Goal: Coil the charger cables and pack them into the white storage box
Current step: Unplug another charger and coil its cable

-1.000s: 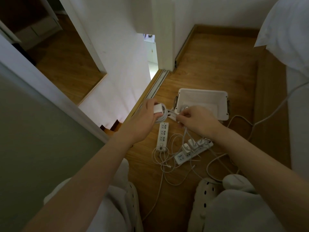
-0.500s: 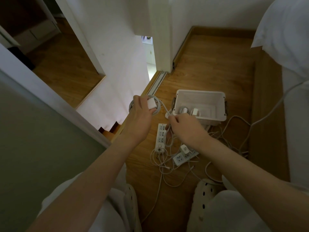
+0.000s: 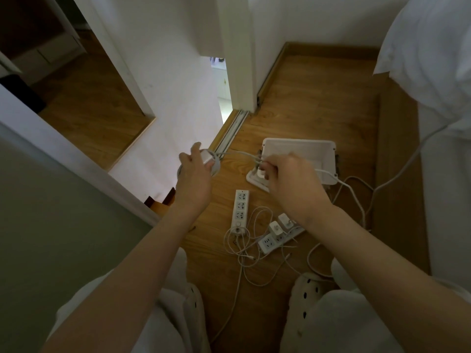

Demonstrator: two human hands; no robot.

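Below, wood floor [image 3: 318, 98], white wall [image 3: 178, 72]; left hand [image 3: 195, 174] round coil [image 3: 216, 168], right hand [image 3: 293, 179] round cable [image 3: 244, 154].

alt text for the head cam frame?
A person's left hand grips a coiled charger cable while the right hand pinches its taut free length by the white storage box on a wood floor. Two power strips and loose cables lie nearer the person.

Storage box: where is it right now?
Head view, right of centre: the white storage box sits on the wood floor, just beyond the right hand, right of the door track.
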